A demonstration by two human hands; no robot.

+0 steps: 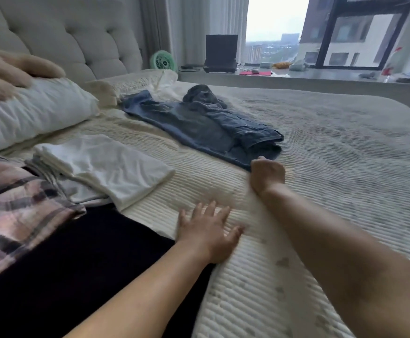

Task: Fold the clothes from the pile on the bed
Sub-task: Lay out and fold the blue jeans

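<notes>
Two bare hands reach out over the bed (pixel 345 152), and the blue jeans (pixel 206 125) lying across the middle of its ribbed cover serve as the landmark. Far to the left of the jeans, at the edge of the view, a plaid shirt (pixel 16 206) lies beside a dark garment (pixel 77 259) that spreads toward the near edge. Above these, still left of the jeans, a white pillow (pixel 28 113) rests against the padded headboard (pixel 72 35), with a tan furry thing on top of it that is too blurred to name. Between the pillow and the jeans, nearer the viewer, sits a stack of folded white clothes (pixel 104 164). Below the jeans, the left hand (pixel 209 232) lies flat on the cover, fingers straight and spread, holding nothing. On the far end of the jeans lies a crumpled grey garment (pixel 200 93). At the near right corner of the jeans, the right hand (pixel 267 174) touches the denim edge with its fingers curled under; whether they pinch the cloth cannot be told. Behind the jeans, past the bed, a small green fan (pixel 161 60) and a dark laptop (pixel 221 53) stand on the window ledge (pixel 321 78).
</notes>
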